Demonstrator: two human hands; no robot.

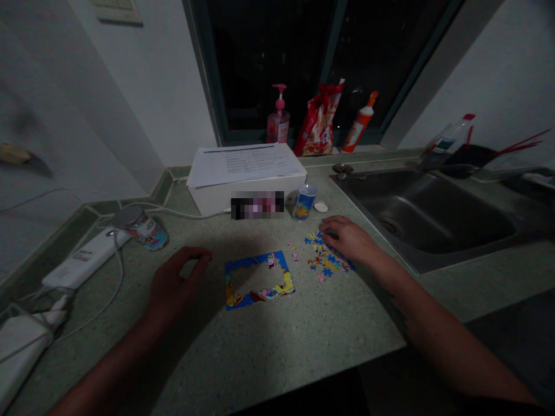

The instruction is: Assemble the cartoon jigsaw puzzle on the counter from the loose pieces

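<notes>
My left hand (182,277) hovers over the counter, left of a partly assembled jigsaw puzzle (254,298). Its thumb and index finger meet at the tips; whether anything small is between them cannot be made out. The puzzle has a joined border, a bare middle and a few pieces inside at the upper right. My right hand (349,237) reaches over a pile of loose puzzle pieces (327,260), thumb and fingers apart, with no piece visibly gripped. Some pink pieces (295,255) lie between the pile and the puzzle.
Behind the pieces stand a blue can (304,202) and its round lid (321,206). A white box (243,193) with papers on top is at the back. A jar (145,229) lies near a power strip (87,257) and cables on the left. The sink (427,263) is on the right.
</notes>
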